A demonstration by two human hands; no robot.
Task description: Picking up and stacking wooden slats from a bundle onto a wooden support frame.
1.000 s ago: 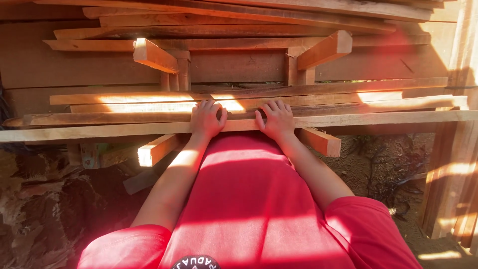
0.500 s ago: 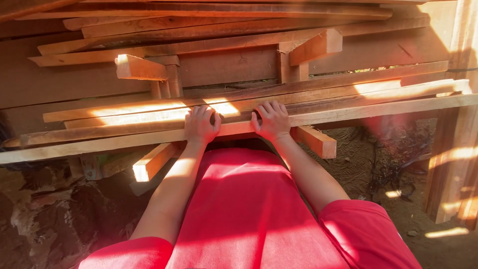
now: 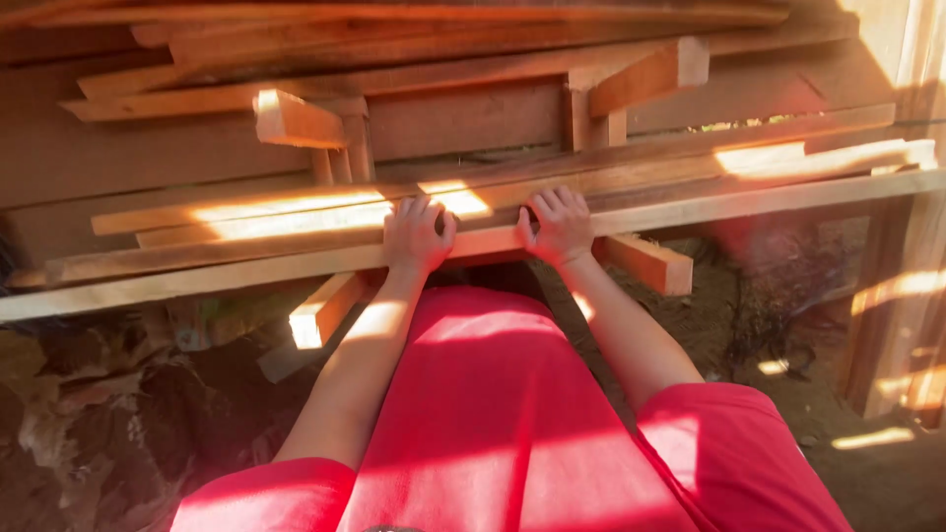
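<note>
- The left hand [image 3: 416,239] and the right hand [image 3: 558,227] both rest on the front plank [image 3: 749,205], side by side, near its middle.
- The fingers of each hand lie flat and a little spread on top of the wood. The thumbs hook down over the near edge. So the hands press and grip the plank, but they do not wrap all the way round it.
- The plank sits at the front of a stack of planks [image 3: 591,167], on two short cross blocks [image 3: 645,264] that stick out toward the person.
- I think the step in hand is getting a hold on this plank, to slide or lift it.
- The next move would need both hands to pull evenly, so that neither end swings.
- The plank is long and thin. It runs from left to right across the view, with the right end a bit higher up in the picture.
- Its flat, wide face looks up.
</note>
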